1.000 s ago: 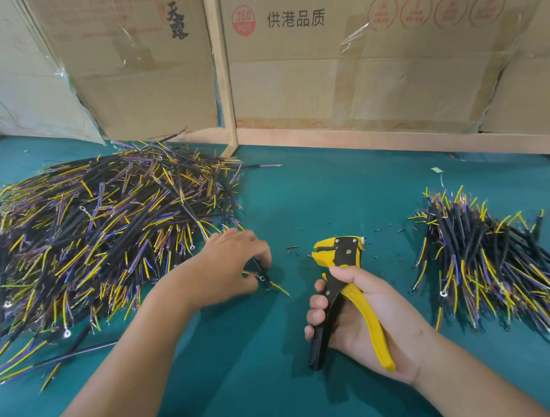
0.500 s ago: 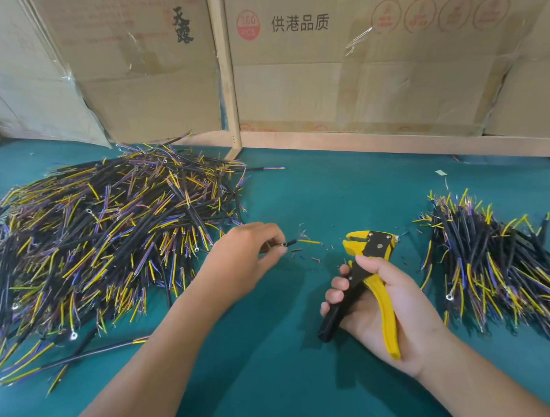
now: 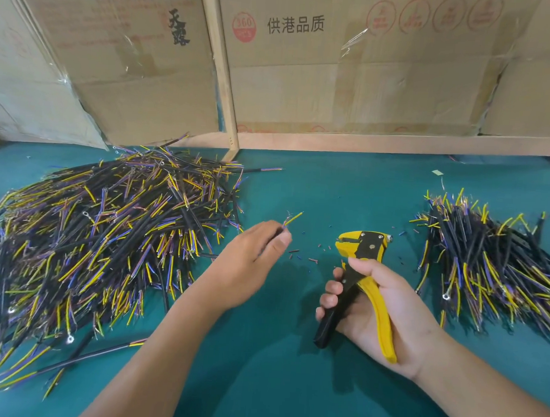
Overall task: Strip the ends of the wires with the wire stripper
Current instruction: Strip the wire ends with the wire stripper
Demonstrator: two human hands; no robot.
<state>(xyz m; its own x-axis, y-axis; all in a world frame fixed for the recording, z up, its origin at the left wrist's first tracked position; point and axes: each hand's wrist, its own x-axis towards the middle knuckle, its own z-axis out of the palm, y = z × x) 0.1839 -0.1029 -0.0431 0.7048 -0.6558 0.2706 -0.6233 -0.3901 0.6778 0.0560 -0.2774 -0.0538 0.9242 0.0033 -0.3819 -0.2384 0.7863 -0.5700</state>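
Observation:
My left hand [image 3: 248,264] pinches one black cable, and its yellow and purple wire ends [image 3: 293,218] stick up past the fingertips toward the right. My right hand [image 3: 386,303] grips the yellow and black wire stripper [image 3: 361,264] by its handles, jaws pointing up and left. The jaws stand a short way right of the wire ends, not touching them. A big heap of black cables with yellow and purple ends [image 3: 90,240] lies at the left. A smaller heap of the same cables [image 3: 493,267] lies at the right.
Both heaps rest on a teal mat [image 3: 290,384]. Small bits of cut insulation [image 3: 299,257] are scattered between my hands. Cardboard boxes [image 3: 338,68] and a wooden post [image 3: 223,78] close off the back edge.
My left hand has lifted one cable out of the left heap and turned its ends up toward the stripper. My right hand with the stripper has shifted to the right.

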